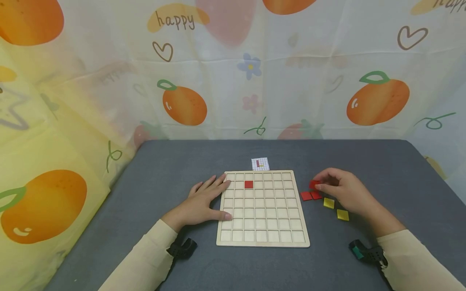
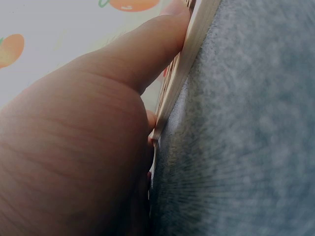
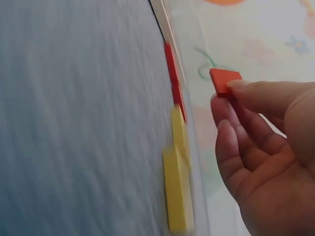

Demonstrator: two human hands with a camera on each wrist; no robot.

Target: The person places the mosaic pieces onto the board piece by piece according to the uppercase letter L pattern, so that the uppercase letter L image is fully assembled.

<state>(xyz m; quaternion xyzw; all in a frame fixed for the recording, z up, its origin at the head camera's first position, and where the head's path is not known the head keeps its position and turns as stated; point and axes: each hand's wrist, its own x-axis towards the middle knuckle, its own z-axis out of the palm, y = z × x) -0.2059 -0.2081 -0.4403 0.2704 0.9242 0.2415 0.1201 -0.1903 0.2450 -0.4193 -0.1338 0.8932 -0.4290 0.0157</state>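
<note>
A wooden grid board (image 1: 263, 245) lies flat on the table, with one red square tile (image 1: 248, 184) in a cell of its second row from the top. My left hand (image 1: 202, 204) rests spread along the board's left side, thumb and fingertips on its edge. Between thumb and fingers, my right hand (image 1: 346, 190) pinches another red tile (image 3: 225, 81), raised above the table to the right of the board. Below that hand lie two more red tiles (image 1: 306, 196) side by side. Two yellow tiles (image 1: 342, 215) lie nearer to me, apart from each other in the head view.
Behind the board's top edge lies a small printed card (image 1: 260, 164) with a grid and coloured marks. A fruit-patterned curtain (image 1: 225, 93) hangs behind the dark grey table (image 1: 182, 161) and along its left side.
</note>
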